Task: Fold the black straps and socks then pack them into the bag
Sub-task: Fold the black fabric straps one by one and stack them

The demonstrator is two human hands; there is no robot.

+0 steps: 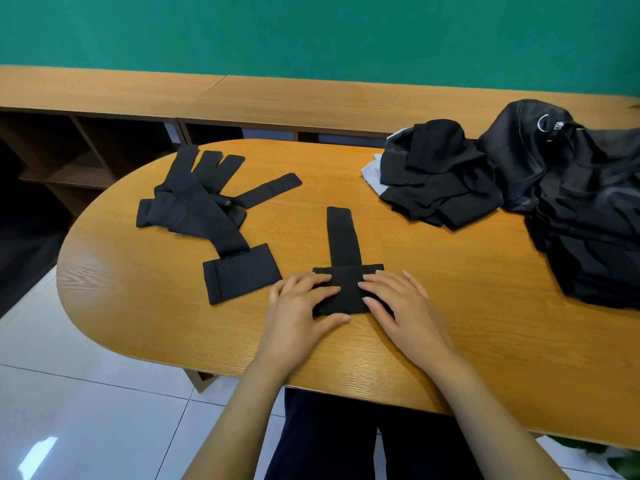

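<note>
Pressing down the wide end of the black strap (pixel 341 240) seems to be the step in hand: the left hand (pixel 301 306) and the right hand (pixel 401 306) lie side by side on it, fingers straight and flat on the cloth, gripping nothing, the fingertips nearly meeting in the middle. The strap lies near the front edge of the bench (pixel 450 327), its narrow tail pointing away from the person. To fold it well, I would keep one hand as a weight on the wide end and bring the tail over with the other, edge on edge, then smooth the crease so that the cloth does not spring open. To the left, near but apart, is a loose pile of other straps (pixel 194 202), crossing each other and not yet folded. On the right, a heap of black socks (pixel 440 181) lies just beside the black bag (pixel 581 209), which is slumped; I cannot tell where its opening is. Nothing stands between the hands and the tail.
</note>
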